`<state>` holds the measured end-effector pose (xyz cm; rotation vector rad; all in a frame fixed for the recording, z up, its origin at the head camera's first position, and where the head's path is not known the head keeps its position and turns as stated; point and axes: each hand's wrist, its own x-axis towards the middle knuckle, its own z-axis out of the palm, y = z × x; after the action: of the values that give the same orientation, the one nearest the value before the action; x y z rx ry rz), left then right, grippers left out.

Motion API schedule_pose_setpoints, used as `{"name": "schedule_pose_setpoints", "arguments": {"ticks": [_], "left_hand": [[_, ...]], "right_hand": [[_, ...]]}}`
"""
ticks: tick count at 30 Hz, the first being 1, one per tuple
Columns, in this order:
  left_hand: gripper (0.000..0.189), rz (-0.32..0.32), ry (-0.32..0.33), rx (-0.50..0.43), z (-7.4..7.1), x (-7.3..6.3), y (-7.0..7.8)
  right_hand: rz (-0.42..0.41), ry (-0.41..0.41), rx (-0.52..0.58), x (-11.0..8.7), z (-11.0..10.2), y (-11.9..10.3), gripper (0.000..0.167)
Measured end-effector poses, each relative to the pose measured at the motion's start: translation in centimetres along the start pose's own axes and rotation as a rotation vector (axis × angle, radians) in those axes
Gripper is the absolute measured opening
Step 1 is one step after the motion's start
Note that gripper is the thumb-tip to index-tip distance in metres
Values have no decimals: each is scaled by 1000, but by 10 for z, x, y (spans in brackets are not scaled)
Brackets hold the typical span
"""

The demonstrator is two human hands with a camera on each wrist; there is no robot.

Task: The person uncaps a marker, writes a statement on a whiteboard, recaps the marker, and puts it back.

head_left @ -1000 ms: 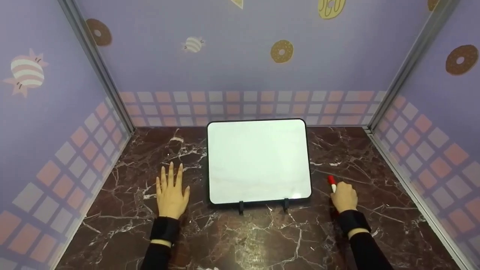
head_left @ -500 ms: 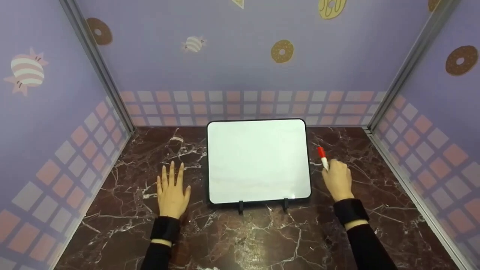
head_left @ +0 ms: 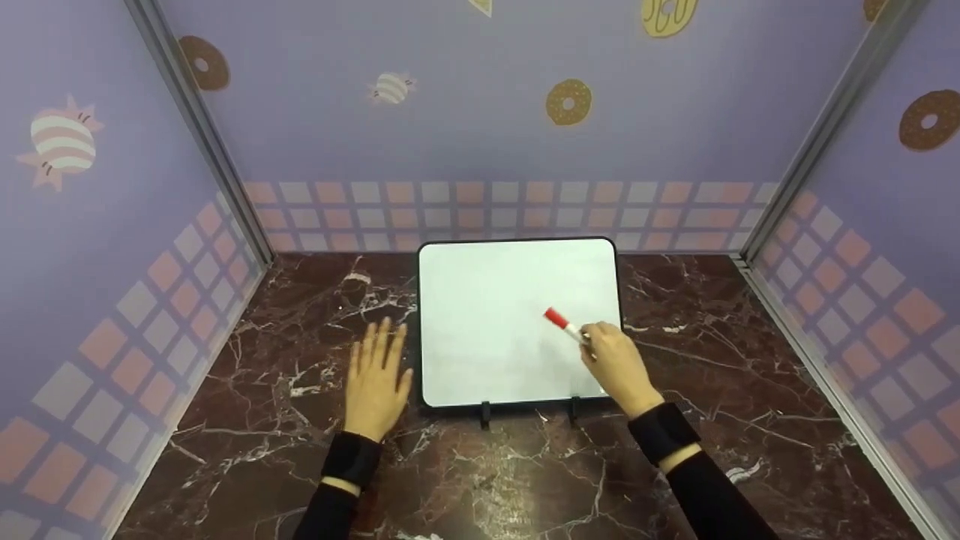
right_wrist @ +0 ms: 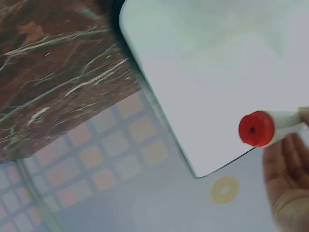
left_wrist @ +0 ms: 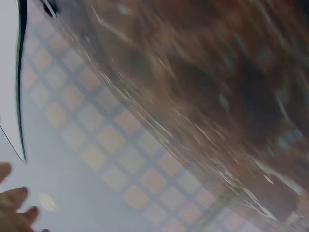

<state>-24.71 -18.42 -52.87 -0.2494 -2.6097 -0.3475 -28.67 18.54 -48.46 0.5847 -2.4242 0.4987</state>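
Observation:
In my right hand (head_left: 616, 365) is a marker (head_left: 562, 322) with a white body and a red cap, gripped by the body. The capped end points up and left, over the lower right part of the whiteboard (head_left: 487, 307) in the head view. In the right wrist view the red cap (right_wrist: 257, 129) faces the camera, with curled fingers (right_wrist: 285, 179) behind the body. The whiteboard is blank and has a thin black frame. My left hand (head_left: 377, 386), fingers straight and slightly spread, is over the tabletop just left of the board and holds nothing.
Two small black feet (head_left: 485, 414) support the whiteboard's lower edge. The table (head_left: 510, 487) is dark red marble with white veins. Purple walls (head_left: 480, 135) with sweets and pink-grey tile patterns enclose the back and both sides, joined by metal corner strips (head_left: 817, 135).
My right hand has moved forward, then left with the marker, from beside the board to in front of it. My left hand has shifted right toward the board's left edge.

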Motion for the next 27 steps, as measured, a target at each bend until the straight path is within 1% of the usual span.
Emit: {"name": "schedule_pose_setpoints", "arguments": {"ticks": [4,8,10,13,16,19,23,25,27], "left_hand": [[66,226,46,23,3,6,29],[66,436,96,5,7,12,57],[62,526,140,-6,10,15,68],[52,623,231,2,17,19,78],[42,673,311,-8,23,21,83],[34,703,358,-34,26,23,85],[25,734,384,-58,27,24,87],[23,739,382,-64,26,24,87],[23,731,370,-70,25,24,88]], "right_hand": [[-148,-51,-1,0,6,-15,20],[-266,-78,21,-3,12,-28,20],[-307,-90,34,-5,15,-34,21],[-346,-121,64,-9,17,-42,21],[-362,-170,116,-11,17,-46,20],[-373,-217,178,-12,16,-48,20],[-406,-245,223,-13,16,-46,20],[-423,-242,218,-13,17,-44,21],[-435,-232,204,-13,17,-44,21]]}}
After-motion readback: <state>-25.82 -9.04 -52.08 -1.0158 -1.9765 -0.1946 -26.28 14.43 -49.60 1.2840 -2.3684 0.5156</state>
